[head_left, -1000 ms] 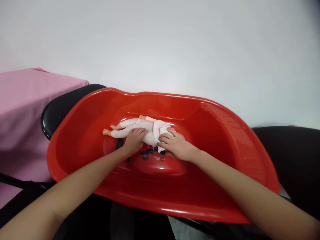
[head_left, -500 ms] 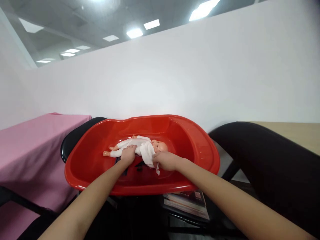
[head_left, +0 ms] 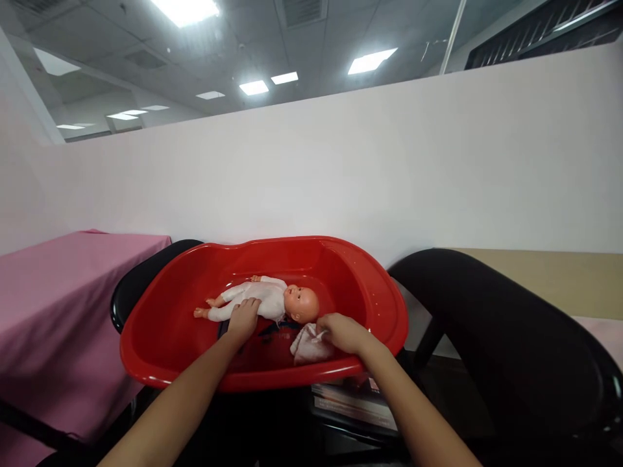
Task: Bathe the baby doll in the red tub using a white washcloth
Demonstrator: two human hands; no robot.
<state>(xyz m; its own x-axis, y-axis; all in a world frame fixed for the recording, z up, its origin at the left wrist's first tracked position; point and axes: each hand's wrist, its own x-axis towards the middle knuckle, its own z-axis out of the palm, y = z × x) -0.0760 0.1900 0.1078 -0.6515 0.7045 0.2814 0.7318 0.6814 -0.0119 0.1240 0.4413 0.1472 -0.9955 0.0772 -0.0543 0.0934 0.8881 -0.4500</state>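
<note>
White partition wall (head_left: 341, 168) is running across the background, with ceiling light panels (head_left: 185, 10) glowing above it. Red plastic baby tub (head_left: 384, 305) is sitting in front of the wall, its near rim facing the camera. One baby doll (head_left: 265, 301) in a white suit is lying on its back inside the tub, head pointing right, legs pointing left, near the tub's middle. One crumpled white cloth (head_left: 309, 350) is lying on the tub floor just below and right of the doll's head, apart from the doll's body.

Left hand (head_left: 242, 318) is resting on the doll's hip and lower trunk, fingers curled loosely over it and pressing down; a full closed grasp is not visible. Right hand (head_left: 343, 332) is lying at the cloth's right edge, fingers bent and pinching a fold of the cloth.

Pink cloth-covered table (head_left: 58, 305) is standing to the left of the tub. Black chair back (head_left: 496, 324) is curving up on the right, near the tub's right end. Stack of books (head_left: 355, 399) is lying under the tub's near right rim, partly hidden. Another black rounded seat (head_left: 141, 275) is showing behind the tub's left end.
</note>
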